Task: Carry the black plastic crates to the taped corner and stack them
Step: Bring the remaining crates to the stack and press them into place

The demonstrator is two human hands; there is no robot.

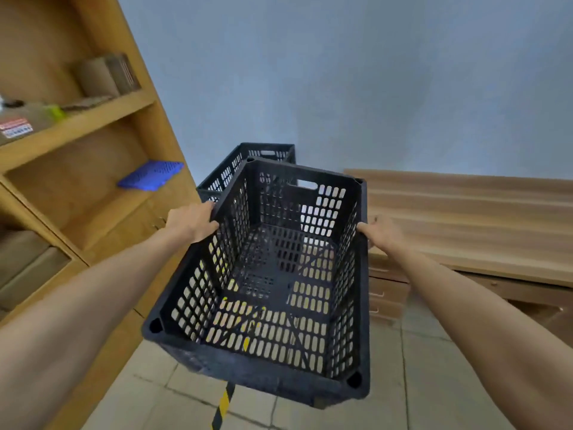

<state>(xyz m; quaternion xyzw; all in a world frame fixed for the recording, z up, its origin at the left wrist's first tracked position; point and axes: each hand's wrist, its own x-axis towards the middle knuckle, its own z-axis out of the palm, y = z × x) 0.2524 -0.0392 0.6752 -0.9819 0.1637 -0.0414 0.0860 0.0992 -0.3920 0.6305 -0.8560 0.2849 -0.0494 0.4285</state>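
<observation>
Black perforated plastic crate, empty, centre of frame, held off the tiled floor, tilted. Second black crate just behind, upper centre, against the blue wall, partly hidden.

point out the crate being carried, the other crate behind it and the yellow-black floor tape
carried crate point(263, 381): head view, on its solid near wall.
second crate point(229, 169): head view, on its perforated left side wall.
floor tape point(224, 405): head view, on the striped strip below the carried crate.
</observation>
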